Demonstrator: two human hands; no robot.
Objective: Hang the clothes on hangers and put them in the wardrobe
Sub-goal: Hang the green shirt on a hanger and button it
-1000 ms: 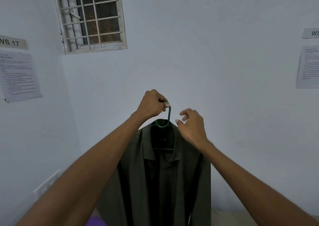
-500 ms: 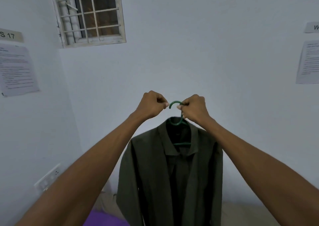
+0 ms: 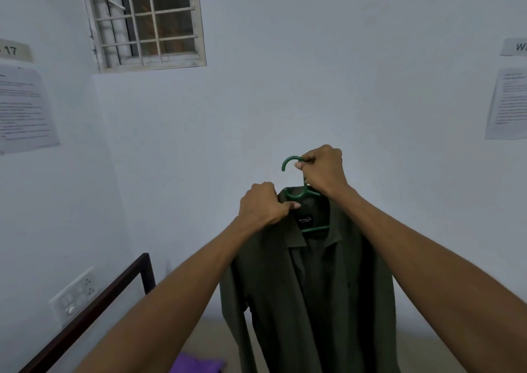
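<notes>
Head view only: right hand (image 3: 323,170) is up at centre frame, fingers curled tight round the neck of the green hanger (image 3: 302,193), just under its hook (image 3: 289,162). The hook stands above the hand, its open end curling over to the left and down. Left hand (image 3: 263,207) sits lower and just left of it, fingers closed on the shirt's collar (image 3: 291,230) at the left shoulder, thumb tip against the fabric beside the hanger's small ring. So both grips are clamped: right on the hanger, left on the shirt. The dark olive shirt (image 3: 310,301) hangs from the hanger, held up in mid air at centre-right of frame, in front of the far wall (image 3: 313,87). Its long axis runs vertical, collar at top, hem out of frame at the bottom. Front faces the camera, placket open, neck label visible inside the collar. The hanger's lower crossbar shows green through the open neck, running left-right and tilted slightly up to the right. The shirt's left sleeve hangs straight down along the body. Background: barred window (image 3: 148,22) top left, printed sheets (image 3: 25,110) on the left wall, another sheet (image 3: 507,104) on the right. A dark rail (image 3: 94,307) runs diagonally at lower left, a white switch plate (image 3: 72,295) behind it on the wall. Purple cloth (image 3: 196,364) lies at the bottom edge, left of the shirt.
</notes>
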